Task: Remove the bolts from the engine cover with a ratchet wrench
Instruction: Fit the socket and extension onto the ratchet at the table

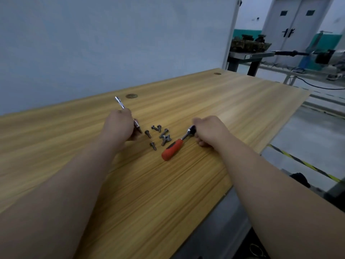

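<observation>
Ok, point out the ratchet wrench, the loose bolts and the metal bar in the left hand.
ratchet wrench (pixel 171 149): head view, on its orange handle.
loose bolts (pixel 164 133): head view, on one bolt mid-cluster.
metal bar (pixel 119 103): head view, on the bare shaft near its far end.

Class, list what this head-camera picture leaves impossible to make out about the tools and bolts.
Head view: left hand hides the middle of the metal bar it grips.
Head view: right hand covers the head of the ratchet wrench; any socket is hidden.
Head view: bolts are small, blurred, overlapping; exact count unclear.
</observation>
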Motion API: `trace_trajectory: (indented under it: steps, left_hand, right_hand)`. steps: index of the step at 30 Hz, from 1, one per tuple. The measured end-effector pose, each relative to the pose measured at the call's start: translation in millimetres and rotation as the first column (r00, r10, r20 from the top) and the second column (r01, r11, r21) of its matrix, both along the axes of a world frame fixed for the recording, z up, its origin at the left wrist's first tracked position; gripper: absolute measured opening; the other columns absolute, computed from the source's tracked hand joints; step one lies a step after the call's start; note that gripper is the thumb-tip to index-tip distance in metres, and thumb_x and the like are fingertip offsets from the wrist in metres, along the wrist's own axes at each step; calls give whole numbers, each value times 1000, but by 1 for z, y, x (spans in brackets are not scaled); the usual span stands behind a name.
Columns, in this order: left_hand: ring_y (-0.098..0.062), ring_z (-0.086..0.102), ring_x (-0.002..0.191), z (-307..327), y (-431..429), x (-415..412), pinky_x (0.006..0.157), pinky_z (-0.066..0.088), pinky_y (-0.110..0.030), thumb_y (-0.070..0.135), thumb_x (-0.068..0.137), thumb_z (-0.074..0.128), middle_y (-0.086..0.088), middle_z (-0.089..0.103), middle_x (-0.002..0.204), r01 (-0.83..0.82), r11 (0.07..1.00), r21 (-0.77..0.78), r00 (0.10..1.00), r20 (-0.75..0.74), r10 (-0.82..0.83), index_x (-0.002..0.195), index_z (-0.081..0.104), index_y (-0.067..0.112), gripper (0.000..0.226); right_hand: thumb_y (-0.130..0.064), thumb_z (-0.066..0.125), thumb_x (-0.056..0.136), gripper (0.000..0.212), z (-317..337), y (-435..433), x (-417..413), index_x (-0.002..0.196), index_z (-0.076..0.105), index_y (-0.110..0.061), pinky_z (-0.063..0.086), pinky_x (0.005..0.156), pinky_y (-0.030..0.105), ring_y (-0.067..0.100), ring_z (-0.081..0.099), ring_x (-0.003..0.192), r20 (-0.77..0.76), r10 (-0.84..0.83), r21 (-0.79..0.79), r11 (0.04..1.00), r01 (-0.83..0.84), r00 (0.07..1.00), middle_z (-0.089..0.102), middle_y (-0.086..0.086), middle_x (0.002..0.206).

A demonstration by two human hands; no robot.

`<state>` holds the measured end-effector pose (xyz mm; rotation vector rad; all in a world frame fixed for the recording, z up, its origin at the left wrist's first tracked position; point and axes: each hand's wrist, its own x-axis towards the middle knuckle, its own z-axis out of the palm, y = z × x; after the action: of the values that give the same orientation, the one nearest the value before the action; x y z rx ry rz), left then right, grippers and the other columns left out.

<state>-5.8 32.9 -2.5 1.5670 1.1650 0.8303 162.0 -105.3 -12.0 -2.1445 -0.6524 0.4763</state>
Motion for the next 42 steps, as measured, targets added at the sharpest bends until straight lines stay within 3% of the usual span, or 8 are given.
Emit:
trace_trajectory:
  steps: [4, 8, 11, 15, 17, 20, 36, 42]
  left_hand:
    - [-11, 55, 37, 0, -3, -1, 41, 51, -28, 17, 100, 32, -4, 49, 75, 34, 997, -70, 953, 303, -11, 89, 48, 21, 20]
    - [-12, 44, 49, -1, -7, -1, 46, 37, -27, 19, 99, 35, 1, 49, 72, 44, 986, 161, 980, 185, -74, 91, 55, 22, 22]
    - [-13, 40, 54, -4, -17, -3, 51, 30, -28, 29, 99, 40, 4, 49, 66, 153, 918, 367, 987, -18, -158, 84, 54, 27, 21]
    - [-7, 48, 51, -7, -38, -5, 50, 33, -26, 43, 96, 45, 9, 57, 62, 422, 727, 542, 892, -390, -228, 82, 53, 33, 19]
    - [-3, 52, 55, -4, -47, -4, 50, 33, -26, 44, 93, 46, 18, 60, 62, 512, 648, 564, 844, -470, -259, 78, 52, 36, 18]
    - [-4, 52, 61, 0, -58, -1, 52, 38, -27, 51, 88, 39, 13, 59, 66, 598, 525, 606, 791, -552, -264, 82, 51, 34, 22]
    - [-4, 45, 50, 1, -82, 4, 45, 32, -15, 40, 95, 46, 14, 52, 56, 713, 476, 514, 700, -501, -508, 74, 55, 37, 23]
    - [-9, 24, 41, 16, -89, 9, 37, 19, -18, 32, 89, 55, 4, 33, 49, 859, 512, -31, 512, 28, -858, 69, 66, 16, 28]
  right_hand:
    - [-58, 61, 82, 53, 8, 17, -11, 70, 48, -8, 41, 59, 29, 22, 51, 67, 313, 212, -436, 898, -59, 926, 53, 4, 76]
    - [-28, 56, 84, 22, 19, 11, -8, 87, 62, -8, 46, 61, 30, 25, 60, 72, 263, 246, -553, 831, -63, 933, 60, 10, 82]
    - [-18, 49, 90, 31, 15, -7, -10, 117, 60, -10, 38, 74, 32, 29, 61, 108, 490, 310, -604, 794, 61, 814, 62, 10, 118]
    - [-16, 40, 97, 18, 3, -35, 2, 106, 54, -8, 36, 68, 28, 27, 56, 89, 421, 200, -326, 944, -59, 885, 56, 9, 91]
    - [-19, 44, 98, 16, 7, -52, 3, 87, 51, -11, 38, 57, 30, 24, 49, 65, -72, 143, 127, 983, -133, 987, 48, 6, 66]
    - [-31, 48, 100, 24, 11, -79, -6, 97, 59, -11, 44, 45, 25, 14, 46, 43, -500, 355, 539, 842, -37, 790, 47, -2, 52]
    - [-34, 37, 102, 32, 8, -101, -22, 117, 66, -31, 31, 33, 17, 5, 28, 29, -566, 636, 721, 690, -59, 524, 33, -7, 43]
    - [-35, 43, 92, 34, 14, -111, -17, 114, 68, -33, 32, 34, 16, 3, 30, 28, -509, 726, 759, 632, -156, 462, 34, -8, 41]
